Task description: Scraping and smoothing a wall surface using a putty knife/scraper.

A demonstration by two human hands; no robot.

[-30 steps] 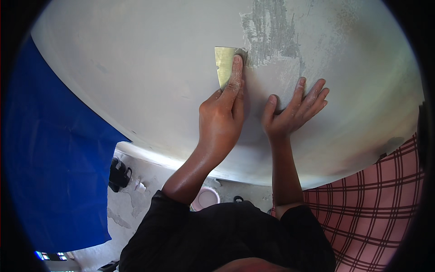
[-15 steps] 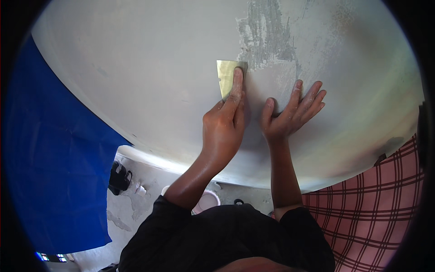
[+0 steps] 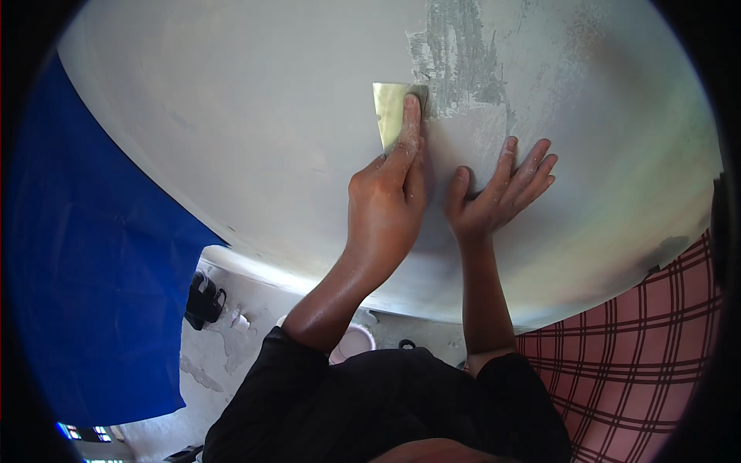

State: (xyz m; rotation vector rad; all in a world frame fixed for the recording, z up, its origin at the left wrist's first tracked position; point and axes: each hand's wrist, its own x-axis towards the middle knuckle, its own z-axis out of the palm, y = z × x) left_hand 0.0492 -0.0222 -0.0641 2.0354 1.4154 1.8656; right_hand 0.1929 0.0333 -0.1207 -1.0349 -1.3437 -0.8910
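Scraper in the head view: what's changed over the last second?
The scraper, held in the left hand, moved down the picture, then back up, ending beside the left edge of the rough grey patch. Nothing was taken hold of or let go. The right hand stayed spread on the pale curved surface, hardly shifting.
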